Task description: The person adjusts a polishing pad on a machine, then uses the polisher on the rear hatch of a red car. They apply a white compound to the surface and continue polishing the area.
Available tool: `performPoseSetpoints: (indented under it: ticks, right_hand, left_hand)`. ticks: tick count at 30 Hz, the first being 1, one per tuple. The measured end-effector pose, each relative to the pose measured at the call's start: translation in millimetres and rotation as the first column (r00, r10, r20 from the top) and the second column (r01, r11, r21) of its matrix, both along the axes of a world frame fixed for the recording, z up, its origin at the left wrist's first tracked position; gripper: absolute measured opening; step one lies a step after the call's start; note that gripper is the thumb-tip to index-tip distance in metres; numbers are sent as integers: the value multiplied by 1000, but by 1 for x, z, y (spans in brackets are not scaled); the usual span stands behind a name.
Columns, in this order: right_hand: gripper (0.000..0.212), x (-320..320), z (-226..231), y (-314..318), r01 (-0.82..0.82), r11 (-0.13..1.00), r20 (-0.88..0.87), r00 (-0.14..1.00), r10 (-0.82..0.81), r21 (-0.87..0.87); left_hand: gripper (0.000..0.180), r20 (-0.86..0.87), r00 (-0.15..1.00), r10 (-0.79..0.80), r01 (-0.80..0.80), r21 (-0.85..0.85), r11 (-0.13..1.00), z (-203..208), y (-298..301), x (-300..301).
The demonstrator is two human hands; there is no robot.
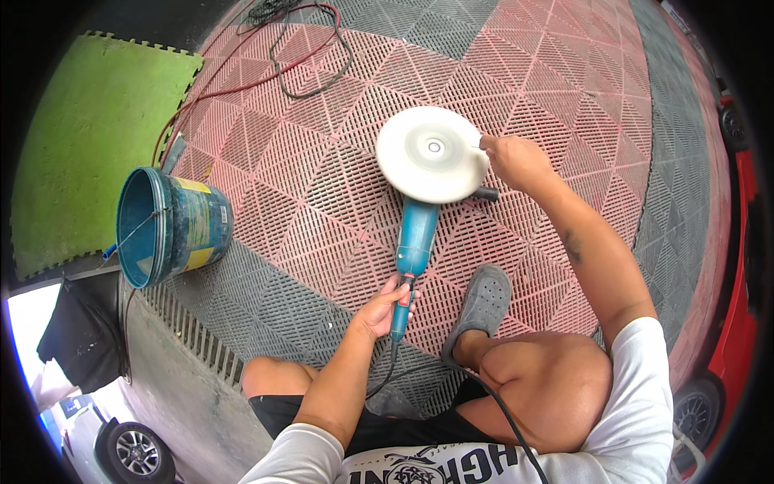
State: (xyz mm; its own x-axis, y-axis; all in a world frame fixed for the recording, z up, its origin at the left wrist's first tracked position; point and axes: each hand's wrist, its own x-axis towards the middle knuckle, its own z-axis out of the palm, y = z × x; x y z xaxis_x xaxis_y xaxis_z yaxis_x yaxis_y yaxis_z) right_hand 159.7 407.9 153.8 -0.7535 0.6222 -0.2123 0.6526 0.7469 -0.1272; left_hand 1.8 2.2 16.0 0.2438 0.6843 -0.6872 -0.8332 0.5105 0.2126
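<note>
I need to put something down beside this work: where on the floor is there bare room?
Bare red tiles lie between the bucket and the polisher, and between the right hand and the grey tile strip. It is crowded around the polisher's lower end, where the left hand, cord and grey clog sit close together.

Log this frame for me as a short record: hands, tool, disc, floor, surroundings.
left hand: gripping the rear handle of the teal power tool; hand at
right hand: fingers at the right edge of the white disc; whether they hold anything is unclear; hand at
tool: disc end away from the person, black cord leaving the handle
white disc: round, facing up
floor: slotted tiles, pinkish and gray
left side: blue bucket, green mat
right side: red car, partly visible
</note>
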Motion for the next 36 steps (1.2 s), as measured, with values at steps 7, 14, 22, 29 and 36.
performPoseSetpoints:
  ticks: [7, 14, 22, 29, 36]
  right_hand:
    - [18, -18, -2, -1, -62, 987, 6, 998, 62, 152]
    - [23, -17, -17, 9, 5, 987, 78, 997, -18, 160]
    - [24, -25, -10, 17, -107, 974, 196, 978, 68, 198]
    - [26, -40, -8, 10, -103, 986, 211, 975, 75, 128]
    - [26, -44, -4, 23, -64, 997, 264, 963, 50, 44]
  left_hand:
    - [72, -16, 1000, 9, -9, -18, 1000, 1, 0, 0]
    - [72, -13, 1000, 10, -10, -14, 1000, -2, -2, 1]
    - [72, -41, 999, -2, 2, 0, 1000, -1, 0, 0]
    - [75, -40, 999, 4, -4, -9, 1000, 1, -1, -3]
    - [76, -46, 999, -16, 15, -15, 1000, -1, 1, -7]
